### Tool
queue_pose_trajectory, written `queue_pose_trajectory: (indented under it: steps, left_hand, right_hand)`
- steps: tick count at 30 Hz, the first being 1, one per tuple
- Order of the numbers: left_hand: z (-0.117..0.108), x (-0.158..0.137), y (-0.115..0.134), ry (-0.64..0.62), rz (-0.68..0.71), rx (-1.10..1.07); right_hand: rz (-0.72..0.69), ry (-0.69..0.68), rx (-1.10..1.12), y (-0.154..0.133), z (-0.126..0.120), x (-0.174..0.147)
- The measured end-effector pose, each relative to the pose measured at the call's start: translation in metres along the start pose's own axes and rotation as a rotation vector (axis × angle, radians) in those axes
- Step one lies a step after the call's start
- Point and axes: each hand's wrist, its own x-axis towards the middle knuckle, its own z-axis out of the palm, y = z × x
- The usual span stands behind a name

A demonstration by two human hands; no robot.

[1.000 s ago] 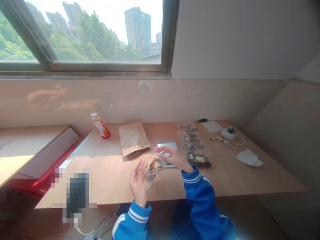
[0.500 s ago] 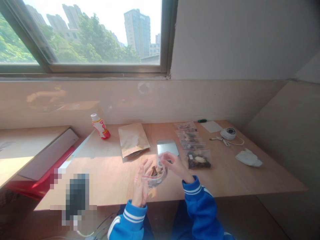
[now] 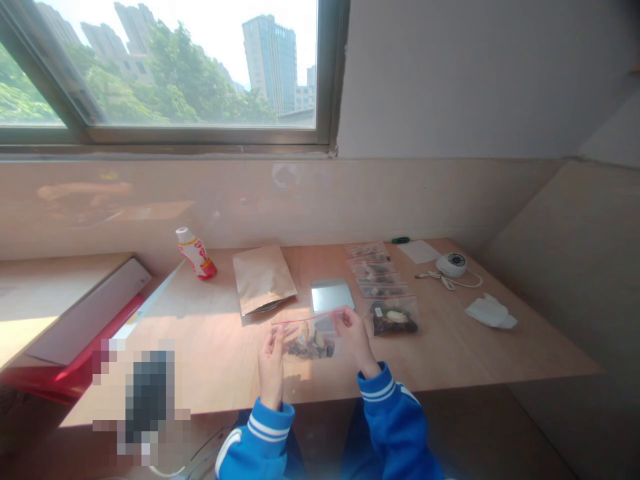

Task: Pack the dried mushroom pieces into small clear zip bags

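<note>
A clear zip-lock bag (image 3: 311,343) with dried brown and pale pieces in it hangs between my hands, its red-lined top edge stretched out straight. My left hand (image 3: 273,353) pinches the upper left corner of the bag. The upper right corner is pinched in my right hand (image 3: 350,330). Just behind the bag lies a flat scale (image 3: 331,293) with a shiny top, its near part partly covered by the bag and my right hand. Left of the scale is a brown paper pouch (image 3: 264,280), lying flat with its mouth toward me.
Several filled zip-lock bags (image 3: 393,315) lie in a column right of the scale. Farther right are a white dome camera (image 3: 451,265) with its cable, a crumpled white bag (image 3: 491,312), a paper sheet (image 3: 419,251) and a green-handled tool (image 3: 401,240). A red-and-white bottle (image 3: 196,255) stands at left.
The bag went from gaping, with my left hand spread against it, to hanging with its top edge pulled straight. Both hands now pinch its corners. The view shifted slightly.
</note>
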Motion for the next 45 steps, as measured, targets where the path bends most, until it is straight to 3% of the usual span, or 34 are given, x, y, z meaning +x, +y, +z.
queue_pose_trajectory:
  steps: [5,7,12,18,30,39,45]
  left_hand:
    - [-0.014,0.005,-0.003,0.157,0.006,0.021]
    - [-0.012,0.001,-0.001,0.135,0.024,0.053]
    - [0.001,-0.007,-0.001,-0.064,0.096,0.217]
    - [-0.008,-0.001,-0.003,0.117,0.025,0.091]
    - [-0.005,-0.008,0.013,0.049,0.023,0.059]
    - [-0.004,-0.014,0.023,-0.080,0.050,0.059]
    - [-0.004,-0.013,0.026,-0.069,0.099,0.081]
  right_hand:
    - [0.063,-0.060,0.052,0.011,-0.005,-0.009]
    - [0.067,-0.044,0.058,0.013,-0.003,-0.012]
    - [0.066,-0.076,0.073,0.013,0.005,-0.017]
    - [0.018,0.154,0.000,0.008,-0.006,-0.019]
    - [-0.015,0.178,0.041,-0.007,-0.016,-0.023]
    - [-0.007,0.239,0.066,-0.009,-0.025,-0.025]
    - [-0.027,0.237,0.047,-0.011,-0.027,-0.026]
